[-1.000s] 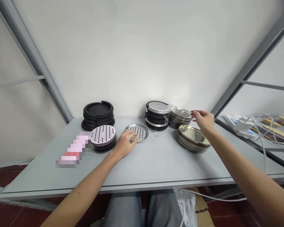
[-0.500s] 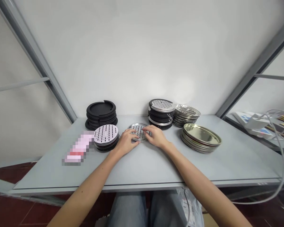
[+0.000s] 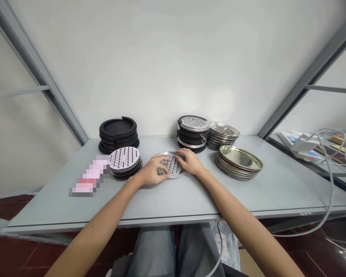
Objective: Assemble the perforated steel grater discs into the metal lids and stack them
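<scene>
A round perforated metal disc (image 3: 174,166) with a shiny rim lies on the table in front of me. My left hand (image 3: 152,170) curves around its left side, the thumb near the front edge and the fingers over the far left rim. From the right, my right hand (image 3: 189,161) grips the opposite rim with bent fingers, which hide part of it. Just left of my left hand stands a short stack of dark discs topped by a pale pinkish disc (image 3: 125,158) with rows of slots.
Black round trays (image 3: 118,130) are stacked at the back left. Behind my right hand stands a stack of black rings and perforated metal discs (image 3: 194,123), beside more metal discs (image 3: 223,130). Gold-coloured round lids (image 3: 240,158) are piled to the right. A white cable (image 3: 330,192) hangs past the table's right side.
My left hand has shifted slightly, with thumb and fingers spread wider around the disc. The disc sits a little nearer to me. The whole view has moved slightly.
</scene>
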A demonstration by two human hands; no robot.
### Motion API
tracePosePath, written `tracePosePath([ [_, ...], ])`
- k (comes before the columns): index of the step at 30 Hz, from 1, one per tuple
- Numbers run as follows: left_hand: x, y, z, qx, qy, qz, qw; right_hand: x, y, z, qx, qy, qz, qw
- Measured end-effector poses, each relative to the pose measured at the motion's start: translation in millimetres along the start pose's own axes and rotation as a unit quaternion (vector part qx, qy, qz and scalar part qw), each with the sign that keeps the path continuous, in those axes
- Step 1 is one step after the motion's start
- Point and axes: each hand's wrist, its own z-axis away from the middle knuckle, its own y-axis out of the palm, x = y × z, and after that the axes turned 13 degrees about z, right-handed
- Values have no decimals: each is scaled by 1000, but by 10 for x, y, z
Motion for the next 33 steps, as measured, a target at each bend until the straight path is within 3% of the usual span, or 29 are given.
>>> tracePosePath([
  [2,-51,23,-4,-30,-3,11,999,13,-13,-2,1,-6,-5,1000],
  [5,-48,34,12,-69,-79,-14,994,28,-38,-3,21,-25,-9,999],
  [8,-5,23,51,-23,-160,-31,986,32,-78,0,37,-20,19,999],
  [11,-2,29,81,27,-194,-31,980,31,-124,11,38,15,69,997],
  [16,-24,53,91,69,-176,-48,981,41,-155,22,16,58,84,995],
  [23,-25,-2,96,108,-107,4,988,13,-110,2,36,-33,-7,999],
  [29,-26,-18,89,116,-131,-6,985,-10,-128,6,54,-43,-24,997],
  [33,-8,-44,83,87,-153,-11,984,-39,-173,0,61,-28,-11,998],
])
